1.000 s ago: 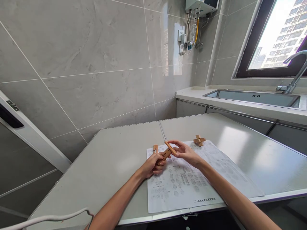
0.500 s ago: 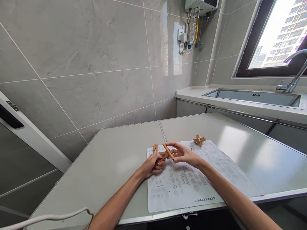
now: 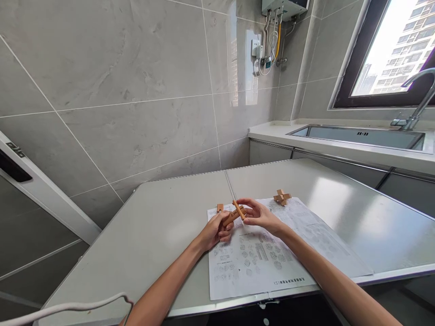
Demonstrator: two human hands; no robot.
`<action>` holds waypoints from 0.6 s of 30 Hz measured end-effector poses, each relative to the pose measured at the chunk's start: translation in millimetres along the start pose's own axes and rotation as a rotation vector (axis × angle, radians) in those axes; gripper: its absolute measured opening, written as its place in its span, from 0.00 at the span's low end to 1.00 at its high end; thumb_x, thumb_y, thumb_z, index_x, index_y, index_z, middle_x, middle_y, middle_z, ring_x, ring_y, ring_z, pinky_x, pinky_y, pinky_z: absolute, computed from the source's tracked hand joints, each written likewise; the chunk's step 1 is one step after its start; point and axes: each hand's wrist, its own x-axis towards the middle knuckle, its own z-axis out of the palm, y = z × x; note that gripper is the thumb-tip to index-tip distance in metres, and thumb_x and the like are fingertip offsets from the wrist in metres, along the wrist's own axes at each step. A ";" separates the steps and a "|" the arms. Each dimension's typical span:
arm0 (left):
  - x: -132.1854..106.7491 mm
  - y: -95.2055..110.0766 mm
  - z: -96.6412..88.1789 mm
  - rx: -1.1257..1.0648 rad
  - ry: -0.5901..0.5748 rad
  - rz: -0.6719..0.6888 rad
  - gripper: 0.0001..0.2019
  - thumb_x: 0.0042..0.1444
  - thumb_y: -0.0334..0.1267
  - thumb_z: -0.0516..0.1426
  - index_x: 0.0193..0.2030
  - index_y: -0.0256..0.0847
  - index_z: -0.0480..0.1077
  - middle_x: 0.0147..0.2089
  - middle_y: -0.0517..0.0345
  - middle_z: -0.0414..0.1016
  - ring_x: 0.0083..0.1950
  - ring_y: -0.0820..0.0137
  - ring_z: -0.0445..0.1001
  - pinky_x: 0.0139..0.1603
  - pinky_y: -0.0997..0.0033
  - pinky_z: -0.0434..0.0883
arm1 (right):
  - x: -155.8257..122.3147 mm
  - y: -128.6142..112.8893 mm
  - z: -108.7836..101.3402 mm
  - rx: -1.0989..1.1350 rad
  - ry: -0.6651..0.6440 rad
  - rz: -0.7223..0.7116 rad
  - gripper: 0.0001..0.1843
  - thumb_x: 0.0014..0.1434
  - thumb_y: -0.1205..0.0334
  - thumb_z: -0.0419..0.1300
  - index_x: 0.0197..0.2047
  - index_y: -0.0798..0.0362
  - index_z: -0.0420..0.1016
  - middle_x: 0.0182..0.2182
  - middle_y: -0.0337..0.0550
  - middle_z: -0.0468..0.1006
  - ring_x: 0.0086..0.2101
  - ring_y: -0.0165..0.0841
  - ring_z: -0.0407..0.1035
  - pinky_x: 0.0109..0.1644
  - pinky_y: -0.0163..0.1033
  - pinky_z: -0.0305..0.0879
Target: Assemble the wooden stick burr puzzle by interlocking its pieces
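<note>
My left hand [image 3: 217, 228] is closed around a flat wooden puzzle piece [image 3: 231, 218] that points up to the right. In my right hand [image 3: 258, 213], between thumb and fingers, is a slim wooden puzzle stick [image 3: 239, 210], which crosses over the left piece at a slant. Whether the two pieces touch is hard to make out. Just behind my left hand lies another wooden piece [image 3: 220, 208] at the top of the printed sheet [image 3: 251, 280]. An assembled wooden cross puzzle [image 3: 282, 197] stands at the sheet's far edge, beyond my right hand.
The sheet, covered in small drawings, lies on a pale folding table [image 3: 163, 217] with a seam and a front latch. A white cable [image 3: 81, 308] runs across the lower left. Behind on the right are a sink [image 3: 356, 136] and a faucet [image 3: 418, 104].
My right hand has shifted slightly, and the slim stick now crosses the left piece a little higher and more steeply. The left piece now shows more beyond my left fingers.
</note>
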 end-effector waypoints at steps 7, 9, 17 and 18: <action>4.2 -7.0 -6.6 0.004 0.025 0.040 0.20 0.63 0.54 0.61 0.38 0.41 0.60 0.28 0.68 0.60 0.20 0.82 0.47 0.19 0.81 0.54 | 0.7 -0.7 -0.9 0.003 0.088 -0.013 0.36 0.54 0.51 0.76 0.62 0.45 0.71 0.57 0.48 0.75 0.51 0.44 0.73 0.52 0.48 0.72; 4.1 -8.5 -7.7 0.018 0.027 0.043 0.21 0.63 0.55 0.62 0.38 0.41 0.60 0.28 0.69 0.60 0.20 0.82 0.47 0.19 0.81 0.54 | 0.1 -1.1 -1.1 -0.003 0.056 -0.003 0.38 0.54 0.51 0.76 0.64 0.45 0.70 0.53 0.48 0.77 0.48 0.42 0.74 0.52 0.49 0.72; 3.6 -11.5 -10.5 0.050 0.004 0.042 0.22 0.62 0.57 0.63 0.42 0.40 0.62 0.28 0.70 0.58 0.20 0.82 0.46 0.19 0.81 0.54 | -0.2 1.3 -2.3 -0.028 0.003 -0.009 0.41 0.51 0.53 0.78 0.65 0.43 0.68 0.62 0.50 0.71 0.46 0.39 0.75 0.52 0.49 0.73; 3.4 -11.7 -9.5 0.057 -0.005 0.038 0.22 0.62 0.57 0.63 0.42 0.40 0.62 0.28 0.70 0.58 0.21 0.82 0.46 0.19 0.81 0.55 | -0.1 2.6 -1.6 -0.055 -0.014 -0.011 0.42 0.51 0.53 0.78 0.65 0.44 0.68 0.59 0.50 0.73 0.46 0.40 0.75 0.53 0.50 0.73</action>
